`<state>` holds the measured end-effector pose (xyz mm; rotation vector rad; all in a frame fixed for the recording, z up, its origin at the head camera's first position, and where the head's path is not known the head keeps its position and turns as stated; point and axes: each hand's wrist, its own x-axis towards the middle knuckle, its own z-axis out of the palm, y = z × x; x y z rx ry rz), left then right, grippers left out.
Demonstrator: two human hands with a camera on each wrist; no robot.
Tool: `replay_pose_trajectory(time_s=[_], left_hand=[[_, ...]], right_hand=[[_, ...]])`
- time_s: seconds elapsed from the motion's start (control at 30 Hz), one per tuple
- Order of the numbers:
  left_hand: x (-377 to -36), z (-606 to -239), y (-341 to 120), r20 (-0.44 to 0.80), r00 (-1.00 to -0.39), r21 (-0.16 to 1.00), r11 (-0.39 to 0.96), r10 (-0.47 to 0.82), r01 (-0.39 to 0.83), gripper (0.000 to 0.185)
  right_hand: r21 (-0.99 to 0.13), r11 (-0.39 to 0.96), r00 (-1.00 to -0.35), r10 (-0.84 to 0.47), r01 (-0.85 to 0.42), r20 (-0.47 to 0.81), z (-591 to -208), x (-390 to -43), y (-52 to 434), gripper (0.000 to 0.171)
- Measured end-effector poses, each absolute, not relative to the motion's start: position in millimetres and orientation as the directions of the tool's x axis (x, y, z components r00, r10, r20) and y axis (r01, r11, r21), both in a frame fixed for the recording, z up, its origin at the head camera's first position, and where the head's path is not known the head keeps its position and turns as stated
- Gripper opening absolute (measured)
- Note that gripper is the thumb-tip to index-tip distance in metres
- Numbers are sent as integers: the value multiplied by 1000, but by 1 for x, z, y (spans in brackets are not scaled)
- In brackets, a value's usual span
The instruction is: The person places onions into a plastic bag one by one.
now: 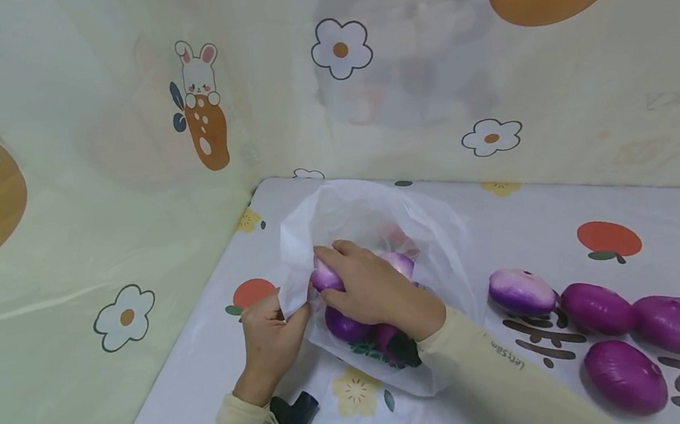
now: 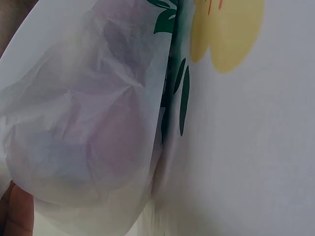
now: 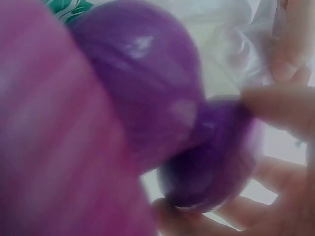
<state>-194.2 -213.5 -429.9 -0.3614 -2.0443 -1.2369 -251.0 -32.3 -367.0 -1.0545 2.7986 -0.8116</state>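
Head view shows my left hand point(image 1: 269, 336) pinching the rim of the white bag point(image 1: 373, 215) near the table's point(image 1: 573, 217) back left corner, holding it open. My right hand point(image 1: 366, 287) reaches inside, fingers curled around a purple onion point(image 1: 325, 276). Four more onions point(image 1: 598, 307) lie loose on the table toward its right edge.

Right hand point(image 1: 371, 287) grips onion point(image 1: 325, 276) inside bag point(image 1: 340, 212).

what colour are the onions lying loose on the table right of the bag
Purple; the onion nearest the bag fades to white on top. The head view shows them best.
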Motion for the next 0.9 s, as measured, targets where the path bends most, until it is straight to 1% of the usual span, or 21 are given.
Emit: replay_pose_trajectory(time_s=[0.17, 0.3, 0.43, 0.9], left_hand=[[-194, -430, -213, 680, -723, 676, 489, -126, 551, 13], [-194, -430, -213, 674, -728, 680, 487, -122, 548, 7], [-194, -430, -213, 666, -736, 688, 480, -118, 545, 4], [-194, -429, -213, 670, -732, 683, 486, -121, 545, 5]], right_hand=[[-464, 645, -762, -638, -607, 111, -374, -253, -33, 61], [-453, 664, -764, -642, -595, 64, -381, -253, -34, 62], [-446, 665, -762, -645, -599, 62, -386, -255, -36, 62], [-451, 684, -775, -632, -574, 29, -386, -255, -37, 63]])
